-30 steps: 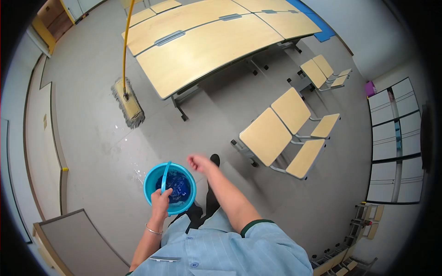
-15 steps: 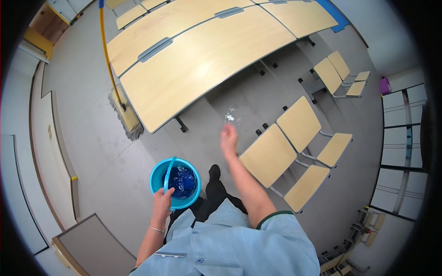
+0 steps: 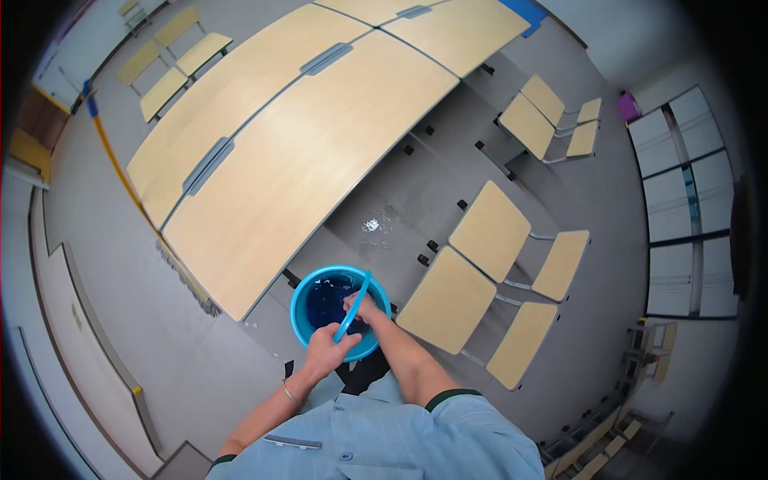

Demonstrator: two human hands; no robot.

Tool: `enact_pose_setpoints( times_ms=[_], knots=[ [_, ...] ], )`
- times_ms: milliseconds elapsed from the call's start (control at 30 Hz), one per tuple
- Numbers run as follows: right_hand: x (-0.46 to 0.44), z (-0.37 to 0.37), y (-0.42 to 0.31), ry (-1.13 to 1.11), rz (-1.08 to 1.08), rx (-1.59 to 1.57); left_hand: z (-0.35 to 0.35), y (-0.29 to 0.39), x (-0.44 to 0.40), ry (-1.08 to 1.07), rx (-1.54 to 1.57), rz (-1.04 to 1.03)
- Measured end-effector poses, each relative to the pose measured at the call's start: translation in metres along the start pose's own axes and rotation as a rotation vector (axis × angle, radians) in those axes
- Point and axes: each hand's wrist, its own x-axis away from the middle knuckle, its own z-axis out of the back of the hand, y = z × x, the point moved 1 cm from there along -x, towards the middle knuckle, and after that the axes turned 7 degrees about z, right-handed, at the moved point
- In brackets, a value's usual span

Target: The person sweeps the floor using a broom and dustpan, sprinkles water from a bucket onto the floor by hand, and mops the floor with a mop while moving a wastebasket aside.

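Observation:
A light-blue plastic bucket (image 3: 301, 330) hangs in front of my body, with dark-looking water (image 3: 326, 302) inside. My left hand (image 3: 326, 349) is closed around the bucket's blue handle (image 3: 352, 308), which stands raised across the opening. My right hand (image 3: 362, 308) reaches into the bucket past the handle, down at the water. Its fingers are partly hidden there, so their hold is unclear. On the grey floor beyond the bucket lies a wet splash (image 3: 372, 226) of shiny drops.
Joined wooden-topped desks (image 3: 296, 136) fill the area ahead, left of centre. A mop (image 3: 120, 168) leans against their left end. Desk-and-seat sets (image 3: 448, 300) stand close on my right, others (image 3: 532, 120) farther off. White cabinets (image 3: 688, 200) line the right wall.
My right hand has come back from over the floor and gone into the bucket. The bucket, held by my left hand, has moved forward and right. The view has turned and shifted.

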Motion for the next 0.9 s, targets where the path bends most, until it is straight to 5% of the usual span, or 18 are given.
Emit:
enact_pose_setpoints(
  times_ms=[33,267,400,600,667,767,900],
  knots=[
    [-0.005,0.001,-0.004,0.231,0.113,-0.136,-0.002,0.011,-0.013,-0.003,-0.041,-0.020],
    [-0.011,0.171,-0.102,-0.091,-0.033,-0.606,-0.045,0.070,-0.133,-0.043,-0.092,0.098],
    [-0.068,0.308,-0.145,0.381,-0.093,-0.616,-0.068,0.095,-0.184,-0.026,-0.073,0.191],
    [-0.185,0.558,-0.286,0.776,0.407,-1.116,-0.088,0.122,-0.226,0.021,-0.097,0.263],
    [-0.178,0.617,-0.355,0.693,0.520,-1.075,-0.090,0.130,-0.231,0.022,-0.095,0.291],
    [-0.170,0.653,-0.414,0.728,0.739,-1.008,-0.095,0.132,-0.238,0.029,-0.085,0.307],
    [-0.175,0.638,-0.404,0.701,0.752,-0.961,-0.095,0.147,-0.237,0.031,-0.028,0.321]
  ],
)
